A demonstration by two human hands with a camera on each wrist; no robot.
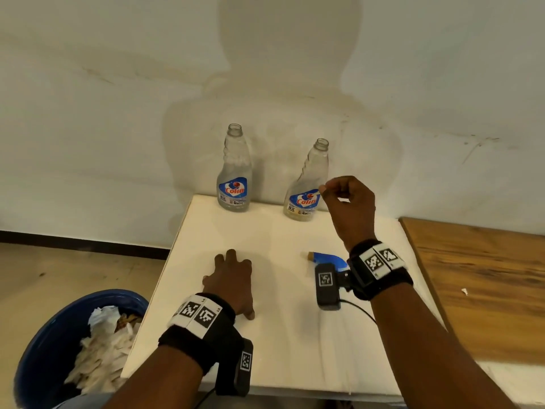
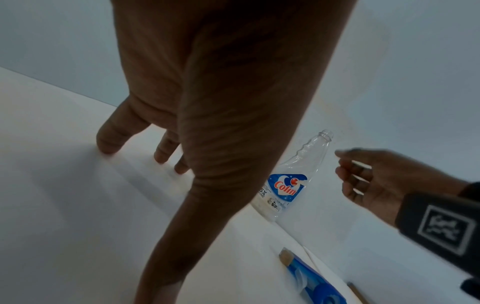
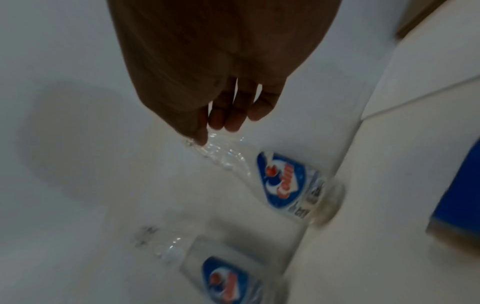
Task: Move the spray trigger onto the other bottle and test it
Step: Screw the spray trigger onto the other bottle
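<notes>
Two clear, uncapped Colin bottles stand at the back of the white table (image 1: 280, 335): the left bottle (image 1: 234, 172) (image 3: 226, 277) and the right bottle (image 1: 306, 184) (image 2: 298, 176) (image 3: 285, 181). The blue spray trigger (image 1: 326, 258) (image 2: 306, 275) (image 3: 457, 195) lies on its side on the table, below my right wrist. My right hand (image 1: 333, 193) (image 2: 363, 174) (image 3: 226, 115) hovers just right of the right bottle's shoulder, fingers loosely bent and holding nothing; the left wrist view shows a small gap to the bottle. My left hand (image 1: 233, 276) (image 2: 166, 152) rests flat on the table, fingers spread.
A blue bin (image 1: 59, 343) full of crumpled paper stands on the floor at the table's left front corner. A wooden surface (image 1: 477, 284) adjoins the table on the right. A white wall rises directly behind the bottles.
</notes>
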